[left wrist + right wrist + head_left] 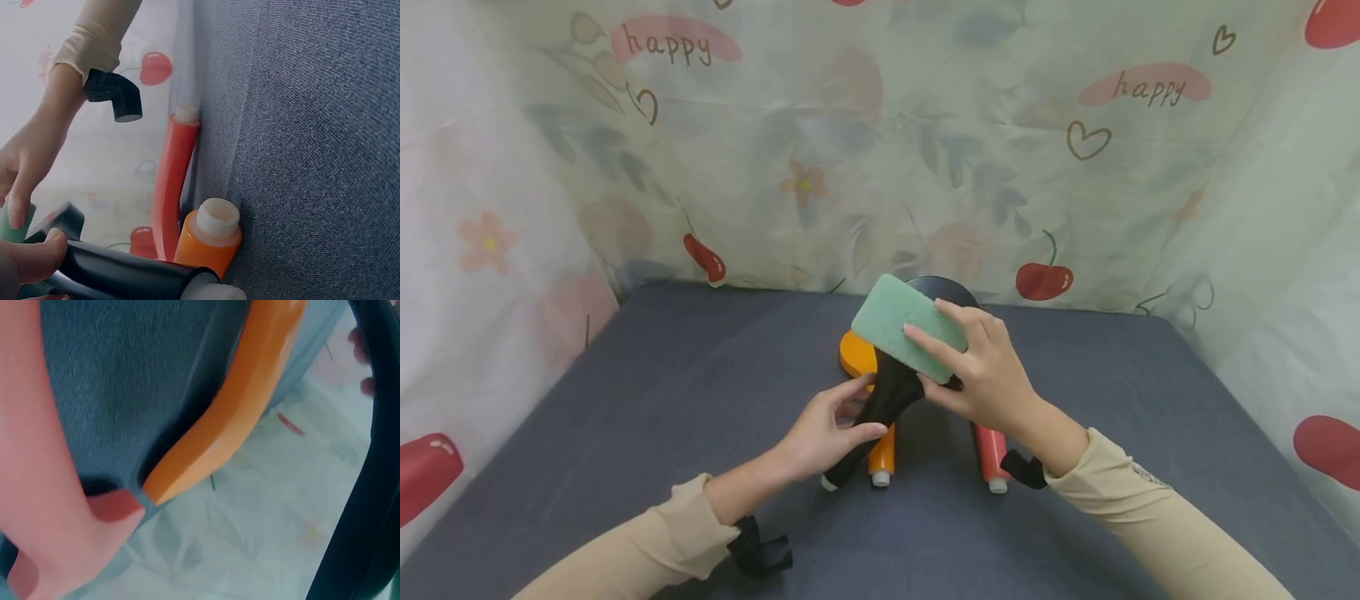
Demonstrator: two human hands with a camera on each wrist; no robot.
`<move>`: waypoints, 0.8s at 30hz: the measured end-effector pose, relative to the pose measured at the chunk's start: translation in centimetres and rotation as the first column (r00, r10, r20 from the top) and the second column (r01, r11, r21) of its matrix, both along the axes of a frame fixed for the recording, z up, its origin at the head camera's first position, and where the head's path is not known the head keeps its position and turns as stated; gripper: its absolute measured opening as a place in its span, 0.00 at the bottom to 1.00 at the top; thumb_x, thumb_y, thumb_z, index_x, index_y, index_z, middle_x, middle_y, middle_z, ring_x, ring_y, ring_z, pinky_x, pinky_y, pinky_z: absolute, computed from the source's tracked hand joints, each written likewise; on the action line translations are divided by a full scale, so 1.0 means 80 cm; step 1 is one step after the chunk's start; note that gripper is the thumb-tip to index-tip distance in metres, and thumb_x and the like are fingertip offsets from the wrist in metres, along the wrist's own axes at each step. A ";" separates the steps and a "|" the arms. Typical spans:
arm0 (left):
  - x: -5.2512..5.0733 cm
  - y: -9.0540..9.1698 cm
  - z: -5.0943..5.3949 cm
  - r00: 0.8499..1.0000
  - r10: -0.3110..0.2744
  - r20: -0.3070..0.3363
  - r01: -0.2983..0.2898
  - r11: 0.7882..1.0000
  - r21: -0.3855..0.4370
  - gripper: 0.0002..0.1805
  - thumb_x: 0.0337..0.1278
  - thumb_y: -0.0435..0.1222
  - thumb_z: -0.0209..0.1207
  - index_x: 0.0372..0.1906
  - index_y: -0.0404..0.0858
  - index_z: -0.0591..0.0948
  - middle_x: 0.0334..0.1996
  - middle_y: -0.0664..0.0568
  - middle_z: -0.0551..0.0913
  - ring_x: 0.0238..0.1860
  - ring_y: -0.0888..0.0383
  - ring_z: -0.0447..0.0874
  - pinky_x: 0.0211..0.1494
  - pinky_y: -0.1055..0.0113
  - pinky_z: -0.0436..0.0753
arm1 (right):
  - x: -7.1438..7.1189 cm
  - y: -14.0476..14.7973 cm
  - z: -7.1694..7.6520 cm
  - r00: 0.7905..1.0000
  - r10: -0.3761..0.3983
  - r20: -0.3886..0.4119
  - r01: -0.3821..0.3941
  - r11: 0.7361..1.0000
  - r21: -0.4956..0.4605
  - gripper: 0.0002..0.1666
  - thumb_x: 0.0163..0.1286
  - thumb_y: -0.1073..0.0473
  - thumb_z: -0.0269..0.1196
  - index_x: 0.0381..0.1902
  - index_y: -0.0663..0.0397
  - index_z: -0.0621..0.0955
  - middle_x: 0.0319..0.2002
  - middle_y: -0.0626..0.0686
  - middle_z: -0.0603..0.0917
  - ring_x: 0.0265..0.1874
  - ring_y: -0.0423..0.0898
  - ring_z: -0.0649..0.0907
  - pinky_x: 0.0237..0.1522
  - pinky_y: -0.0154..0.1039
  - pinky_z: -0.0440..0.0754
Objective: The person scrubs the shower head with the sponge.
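Note:
My left hand (827,425) grips a black handheld shower head (891,396) by its handle, the pale threaded end pointing down toward me. In the left wrist view the thumb lies along the black handle (125,269). My right hand (988,367) holds a light green sponge (898,321) against the black head, fingers spread over the sponge's top. The sponge covers much of that head; a dark round rim shows behind it. Beneath lie an orange shower head (882,454) and a red one (991,454), which my right hand partly hides.
A dark grey cloth-covered table (700,358) lies under everything. Printed curtains (805,108) with cherries and hearts stand at the back and both sides. Black straps (760,550) hang at both wrists.

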State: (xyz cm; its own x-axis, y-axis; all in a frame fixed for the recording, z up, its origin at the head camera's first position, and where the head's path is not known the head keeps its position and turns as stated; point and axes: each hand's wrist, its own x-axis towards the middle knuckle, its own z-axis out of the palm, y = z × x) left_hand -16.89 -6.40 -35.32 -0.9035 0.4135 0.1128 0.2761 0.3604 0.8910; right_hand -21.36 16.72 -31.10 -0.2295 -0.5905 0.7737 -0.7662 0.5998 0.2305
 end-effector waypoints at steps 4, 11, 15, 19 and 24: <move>-0.001 0.000 0.000 1.000 -0.004 0.011 0.004 1.000 0.002 0.36 0.56 0.36 0.62 0.69 0.35 0.62 0.56 0.40 0.75 0.49 0.48 0.80 0.56 0.53 0.79 | -0.003 0.008 0.005 0.997 -0.064 0.048 0.067 0.996 -0.057 0.24 0.64 0.48 0.53 0.55 0.48 0.78 0.56 0.69 0.70 0.48 0.63 0.73 0.41 0.58 0.72; 0.000 0.002 0.000 1.000 -0.005 0.020 0.005 1.000 0.013 0.36 0.56 0.36 0.62 0.69 0.35 0.62 0.56 0.40 0.75 0.48 0.49 0.80 0.55 0.55 0.80 | 0.000 0.006 0.002 0.993 -0.076 0.089 0.083 0.994 -0.078 0.24 0.65 0.46 0.51 0.55 0.48 0.78 0.56 0.69 0.70 0.49 0.63 0.73 0.41 0.58 0.71; -0.001 0.003 0.001 1.000 -0.017 0.016 0.016 0.999 0.031 0.36 0.56 0.35 0.61 0.69 0.35 0.61 0.56 0.40 0.75 0.49 0.47 0.80 0.55 0.55 0.80 | 0.008 -0.006 -0.006 0.999 -0.022 0.034 0.023 0.999 -0.026 0.24 0.66 0.45 0.48 0.54 0.48 0.79 0.55 0.68 0.72 0.49 0.61 0.73 0.42 0.56 0.73; -0.001 0.003 0.000 1.000 -0.025 0.014 0.024 0.998 0.053 0.35 0.57 0.35 0.61 0.69 0.36 0.62 0.56 0.39 0.75 0.50 0.45 0.79 0.53 0.56 0.81 | 0.017 -0.011 -0.014 1.000 0.004 0.004 -0.004 1.000 0.028 0.24 0.66 0.46 0.47 0.54 0.47 0.78 0.54 0.67 0.73 0.48 0.60 0.74 0.42 0.53 0.74; -0.003 0.001 -0.002 0.999 -0.015 0.034 0.013 0.998 0.060 0.35 0.57 0.36 0.61 0.68 0.36 0.62 0.56 0.39 0.75 0.51 0.44 0.79 0.51 0.57 0.82 | 0.017 -0.004 -0.017 1.000 -0.006 0.008 0.005 0.999 0.034 0.25 0.65 0.46 0.47 0.54 0.46 0.78 0.55 0.67 0.73 0.48 0.60 0.74 0.43 0.54 0.74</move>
State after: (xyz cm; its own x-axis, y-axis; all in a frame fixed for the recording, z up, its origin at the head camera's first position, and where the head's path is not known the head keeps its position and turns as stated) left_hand -17.10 -6.29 -35.47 -0.9015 0.4193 0.1069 0.2496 0.3022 0.9200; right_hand -20.01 16.40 -32.42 -0.2390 -0.6155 0.7510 -0.7649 0.5958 0.2449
